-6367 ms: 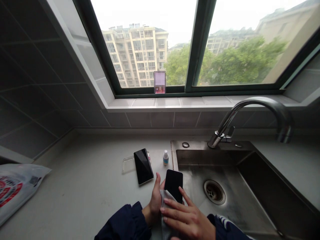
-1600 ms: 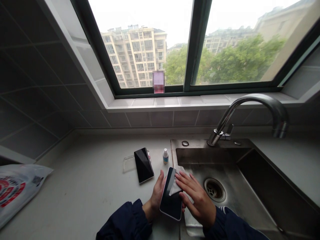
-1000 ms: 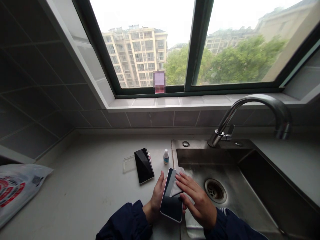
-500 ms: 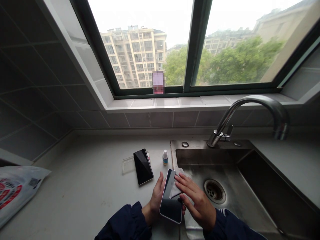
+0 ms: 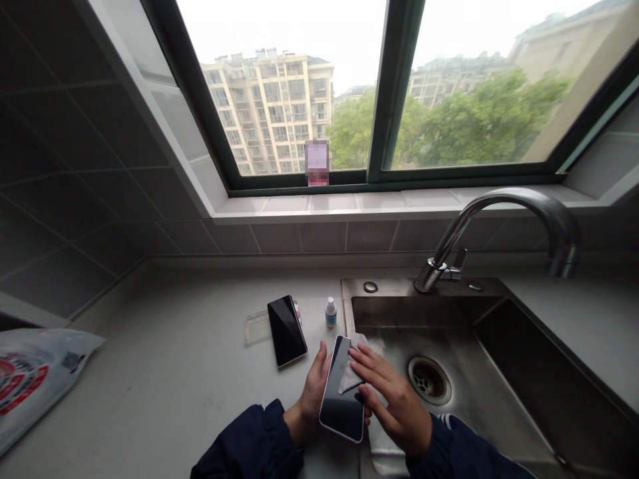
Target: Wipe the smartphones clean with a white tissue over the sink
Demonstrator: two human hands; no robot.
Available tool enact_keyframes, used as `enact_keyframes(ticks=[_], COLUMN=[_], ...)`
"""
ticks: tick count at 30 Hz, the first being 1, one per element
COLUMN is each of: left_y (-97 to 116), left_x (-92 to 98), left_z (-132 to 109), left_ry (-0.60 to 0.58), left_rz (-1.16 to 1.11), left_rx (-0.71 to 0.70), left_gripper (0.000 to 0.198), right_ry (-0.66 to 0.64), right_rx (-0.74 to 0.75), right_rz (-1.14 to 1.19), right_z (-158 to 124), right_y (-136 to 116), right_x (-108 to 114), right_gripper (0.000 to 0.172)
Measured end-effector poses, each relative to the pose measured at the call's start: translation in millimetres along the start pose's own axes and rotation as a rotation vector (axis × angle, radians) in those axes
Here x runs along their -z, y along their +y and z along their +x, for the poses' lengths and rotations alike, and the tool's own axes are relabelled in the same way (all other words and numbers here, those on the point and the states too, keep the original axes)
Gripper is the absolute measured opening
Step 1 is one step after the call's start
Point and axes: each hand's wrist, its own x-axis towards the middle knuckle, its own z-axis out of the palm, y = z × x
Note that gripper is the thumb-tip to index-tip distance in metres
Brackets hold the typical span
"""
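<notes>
Head view: the smartphone (image 5: 342, 414) appeared over the sink's left rim (image 5: 349, 315), clamped in the left hand (image 5: 313, 394). The cloth (image 5: 350, 380), earlier at its lower left, had shifted to the upper-right screen, leaving the lower glass uncovered. The right hand's (image 5: 394, 394) fingers lay across the cloth; pinching could not be confirmed.

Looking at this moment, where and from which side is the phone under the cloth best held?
Probably across its two long edges, coming from the left and beneath. The phone is a flat slab, dark face up, with the cloth and right hand on its upper right part. The left hand does this: thumb by the left edge, fingertips showing at the right.
</notes>
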Motion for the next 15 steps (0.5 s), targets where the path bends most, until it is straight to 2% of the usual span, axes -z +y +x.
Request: enact_keyframes(ticks=[6, 11, 15], left_y=[1.0, 3.7, 5.3], left_x=[1.0, 0.5, -3.4], left_z=[-2.7, -2.5, -2.3], left_ry=[0.043, 0.071, 0.095], left_rz=[-0.105, -0.093, -0.048], left_rx=[0.096, 0.138, 0.107], left_gripper=[0.083, 0.088, 0.084], right_ry=[0.017, 0.022, 0.025], right_rx=[0.021, 0.026, 0.019], right_rz=[0.019, 0.025, 0.046], right_z=[0.8, 1.4, 1.0], right_y=[-0.6, -1.0, -0.8], right_x=[-1.2, -1.3, -1.3], right_gripper=[0.045, 0.045, 0.045])
